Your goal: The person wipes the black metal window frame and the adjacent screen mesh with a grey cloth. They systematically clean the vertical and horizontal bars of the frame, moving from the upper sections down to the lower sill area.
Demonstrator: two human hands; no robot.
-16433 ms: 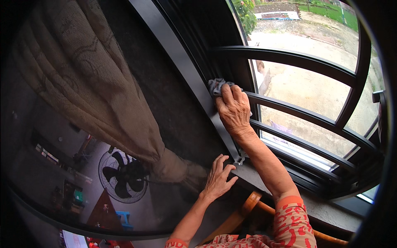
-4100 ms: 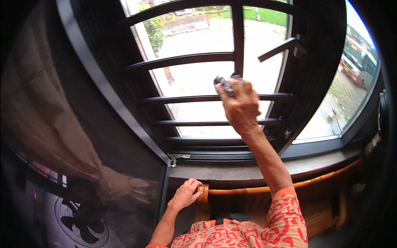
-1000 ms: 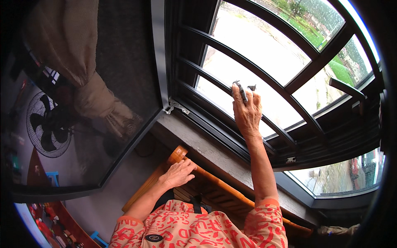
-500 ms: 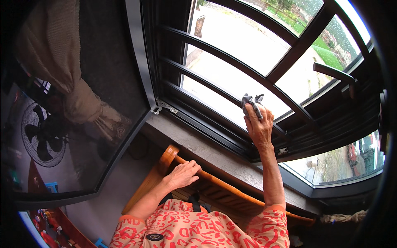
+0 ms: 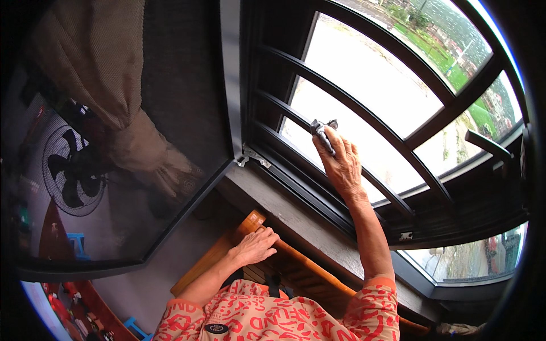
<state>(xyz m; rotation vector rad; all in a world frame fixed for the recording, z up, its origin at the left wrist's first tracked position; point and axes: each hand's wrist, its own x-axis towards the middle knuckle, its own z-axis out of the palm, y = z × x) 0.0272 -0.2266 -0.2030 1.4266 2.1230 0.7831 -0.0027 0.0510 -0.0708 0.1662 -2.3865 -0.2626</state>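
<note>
My right hand is closed around a crumpled grey cloth. It presses the cloth against a lower horizontal bar of the dark window grille, with the bright outdoors behind. The cloth's ends stick out past my fingertips. Lower down and to the left, my left hand rests on the top rail of a wooden bench, close to its rounded corner post. Its fingers lie loosely over the wood and hold nothing loose.
An opened dark window sash stands at the left, reflecting a fan and a tied curtain. A rough grey sill runs between bench and window frame. On the right, another sash with a handle swings outward. A blue stool is at lower left.
My right hand has slid the cloth leftward along the grille bar. The view has shifted, so the window and bench appear further right. My left hand stays on the bench rail.
</note>
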